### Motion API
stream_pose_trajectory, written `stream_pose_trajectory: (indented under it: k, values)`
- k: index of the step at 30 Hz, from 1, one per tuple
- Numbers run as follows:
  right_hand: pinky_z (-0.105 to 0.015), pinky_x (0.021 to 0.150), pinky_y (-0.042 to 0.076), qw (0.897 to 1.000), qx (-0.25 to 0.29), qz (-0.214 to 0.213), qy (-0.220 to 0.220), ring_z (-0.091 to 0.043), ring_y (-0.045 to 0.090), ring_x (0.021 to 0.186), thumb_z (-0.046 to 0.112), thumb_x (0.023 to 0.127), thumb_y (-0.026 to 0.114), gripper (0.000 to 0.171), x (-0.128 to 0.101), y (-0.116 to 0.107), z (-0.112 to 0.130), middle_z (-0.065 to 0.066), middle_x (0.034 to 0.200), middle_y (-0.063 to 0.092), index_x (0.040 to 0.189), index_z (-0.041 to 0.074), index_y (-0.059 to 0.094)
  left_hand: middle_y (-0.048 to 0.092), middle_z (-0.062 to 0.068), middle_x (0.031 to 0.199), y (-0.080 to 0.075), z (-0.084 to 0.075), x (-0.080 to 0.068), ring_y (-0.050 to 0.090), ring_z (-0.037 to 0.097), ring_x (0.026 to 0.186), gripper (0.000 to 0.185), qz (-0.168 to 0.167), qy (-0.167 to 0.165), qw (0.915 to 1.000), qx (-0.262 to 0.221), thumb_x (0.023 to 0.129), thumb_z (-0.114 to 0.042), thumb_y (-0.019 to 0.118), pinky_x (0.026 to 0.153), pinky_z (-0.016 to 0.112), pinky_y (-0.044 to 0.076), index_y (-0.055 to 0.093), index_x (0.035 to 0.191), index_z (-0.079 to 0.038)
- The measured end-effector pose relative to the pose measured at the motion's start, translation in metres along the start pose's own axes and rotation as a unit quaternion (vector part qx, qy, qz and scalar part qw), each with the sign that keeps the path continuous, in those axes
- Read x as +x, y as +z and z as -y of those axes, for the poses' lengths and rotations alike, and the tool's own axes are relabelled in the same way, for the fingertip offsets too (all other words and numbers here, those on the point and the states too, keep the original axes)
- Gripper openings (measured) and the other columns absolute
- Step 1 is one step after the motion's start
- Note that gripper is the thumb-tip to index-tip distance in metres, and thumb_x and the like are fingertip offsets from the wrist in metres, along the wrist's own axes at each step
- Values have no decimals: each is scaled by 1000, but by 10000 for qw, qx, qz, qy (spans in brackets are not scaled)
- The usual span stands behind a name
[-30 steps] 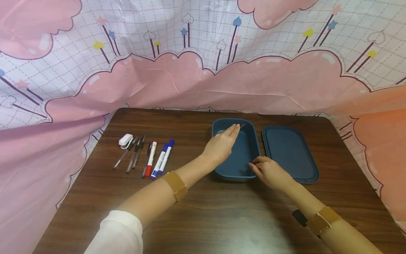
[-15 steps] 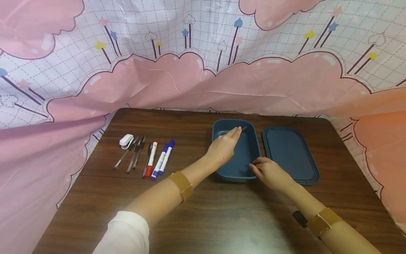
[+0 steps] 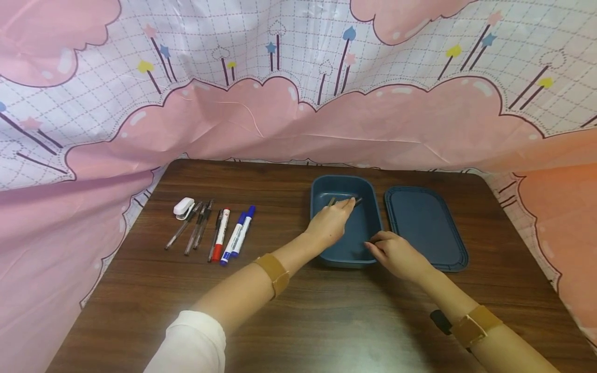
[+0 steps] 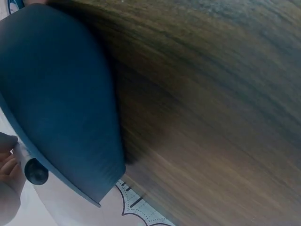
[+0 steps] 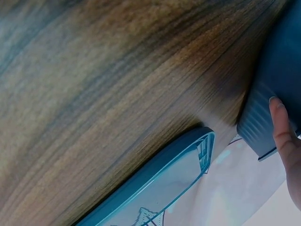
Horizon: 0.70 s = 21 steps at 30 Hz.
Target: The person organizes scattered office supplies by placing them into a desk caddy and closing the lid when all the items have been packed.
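Observation:
My left hand (image 3: 328, 225) reaches over the blue box (image 3: 346, 259) and holds a pen (image 3: 358, 201) low inside it. In the left wrist view, the pen's round black end (image 4: 36, 171) sticks out by the fingers, near the box rim. Another thin end (image 3: 331, 201) shows on the left of that hand; I cannot tell whether it belongs to the same pen. My right hand (image 3: 395, 254) grips the right front rim of the box. In the right wrist view, one finger (image 5: 281, 125) lies along the box's outer wall (image 5: 263, 113).
The matching blue lid (image 3: 426, 228) lies right of the box. On the left of the wooden table (image 3: 326, 331) lie a white stapler (image 3: 184, 206), several clear pens (image 3: 198, 230), a red marker (image 3: 221, 235) and two blue markers (image 3: 239, 238). A patterned curtain (image 3: 298, 124) hangs behind.
My left hand has moved slightly toward me and down inside the box, with the pen in it. The right hand stays at the rim.

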State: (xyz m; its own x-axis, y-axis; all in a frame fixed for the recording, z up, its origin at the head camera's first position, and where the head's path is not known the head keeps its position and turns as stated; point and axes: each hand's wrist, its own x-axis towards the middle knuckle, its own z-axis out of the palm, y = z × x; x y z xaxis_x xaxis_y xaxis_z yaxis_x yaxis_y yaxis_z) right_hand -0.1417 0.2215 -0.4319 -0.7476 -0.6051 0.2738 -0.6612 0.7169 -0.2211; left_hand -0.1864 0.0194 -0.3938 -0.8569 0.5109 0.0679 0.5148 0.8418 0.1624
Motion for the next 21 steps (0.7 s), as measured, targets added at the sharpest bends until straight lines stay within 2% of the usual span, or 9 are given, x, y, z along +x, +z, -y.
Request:
stream_pose_trajectory:
  k: [3,6,13,19,21]
  values:
    - [-30,64,58,10000,12,16,35,-17,64,79,9,90,65,19,0,0,0,-8,89,66,76,2,76,44,1,151,3,-1,2,56,19,127,60,85,4,9999,88,96,-10,57,96,26,54,33,151,-13]
    - [-29,64,58,10000,17,-10,12,-17,64,79,8,90,65,19,0,0,0,-8,89,66,75,2,75,46,1,150,8,-2,5,52,19,132,64,166,33,9998,137,94,-11,61,98,27,53,34,151,-13]
    - [-30,63,57,9997,11,-233,-55,-18,64,77,9,89,66,21,0,0,-1,-8,87,66,70,2,74,54,-1,143,15,-7,13,64,17,115,57,151,-121,9998,21,93,-9,61,86,25,58,41,147,-11]
    - [-31,64,58,9996,147,-240,-47,-21,66,79,11,88,68,23,-1,1,-1,-11,89,68,67,3,72,65,6,129,24,-9,14,69,19,104,47,780,-495,9956,147,97,-11,56,78,28,61,48,143,-12]
    - [-31,64,58,9996,173,-226,-44,-21,66,80,12,88,69,23,-2,1,-1,-12,90,68,66,4,72,66,7,127,26,-9,14,69,19,103,45,893,-566,9943,116,97,-11,55,76,29,61,50,142,-13]
